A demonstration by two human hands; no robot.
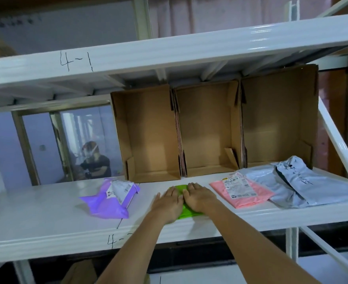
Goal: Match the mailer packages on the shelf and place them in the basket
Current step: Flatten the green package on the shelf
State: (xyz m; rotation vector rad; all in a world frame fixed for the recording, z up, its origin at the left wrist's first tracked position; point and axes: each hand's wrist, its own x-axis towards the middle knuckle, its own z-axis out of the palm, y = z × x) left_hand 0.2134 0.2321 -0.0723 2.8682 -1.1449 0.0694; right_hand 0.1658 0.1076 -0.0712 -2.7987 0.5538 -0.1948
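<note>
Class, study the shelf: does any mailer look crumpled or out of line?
Yes. The purple mailer lies crumpled and skewed, its label buckled. The grey mailers overlap untidily. The pink mailer lies flat.

Three open cardboard boxes (210, 128) stand side by side.

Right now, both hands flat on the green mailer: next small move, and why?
Probably curl the fingers of the left hand and right hand around the flat green plastic mailer and lift it: both palms lie open on it, gripping nothing, and it sits on the white metal shelf.
</note>
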